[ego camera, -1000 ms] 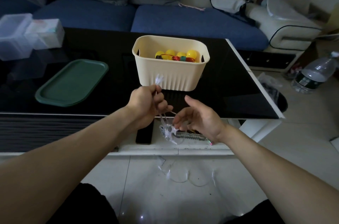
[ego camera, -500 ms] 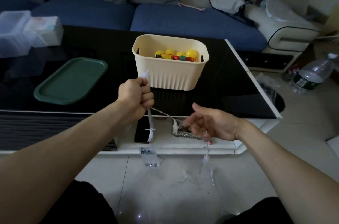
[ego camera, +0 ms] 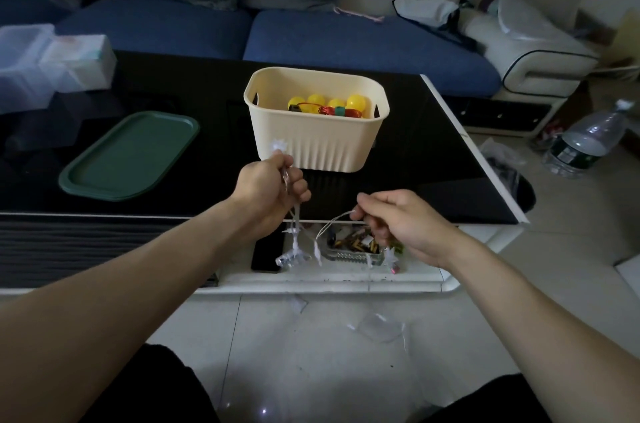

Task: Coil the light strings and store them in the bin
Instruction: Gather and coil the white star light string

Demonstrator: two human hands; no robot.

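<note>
A cream ribbed bin (ego camera: pixel 317 140) stands on the black glass table (ego camera: pixel 426 162); inside lies a coiled light string with yellow balls (ego camera: pixel 327 104). My left hand (ego camera: pixel 270 185) grips a bundle of a clear star light string (ego camera: pixel 296 242) in front of the bin, with one star sticking out above the fist. My right hand (ego camera: pixel 398 220) pinches the same string's wire to the right. The wire loops between the hands, and several stars hang below them toward the floor.
A green tray (ego camera: pixel 130 155) lies on the table at the left, with clear plastic boxes (ego camera: pixel 41 62) behind it. A dark phone (ego camera: pixel 268 251) and a glass ashtray (ego camera: pixel 355 247) sit on the white lower shelf. A water bottle (ego camera: pixel 585 143) stands on the floor at the right.
My right hand has risen and closed onto the wire, nearer the left hand. The hanging length of string has come up off the floor. My left hand keeps its grip.
</note>
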